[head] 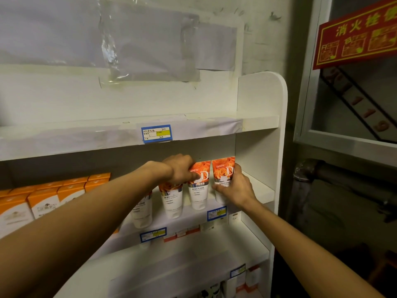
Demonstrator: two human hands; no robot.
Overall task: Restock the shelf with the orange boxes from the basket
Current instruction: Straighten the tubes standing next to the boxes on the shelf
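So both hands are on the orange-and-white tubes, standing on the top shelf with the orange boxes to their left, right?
Not quite: the tubes stand on the middle shelf, under the top shelf, as the head view shows. The rest holds: the left hand and right hand are on tubes, with the orange boxes to their left.

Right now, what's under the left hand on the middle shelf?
The left hand grips the top of an orange-and-white tube, one of a row standing on the shelf. The tube's crimped top is covered by the fingers, as is part of the next tube.
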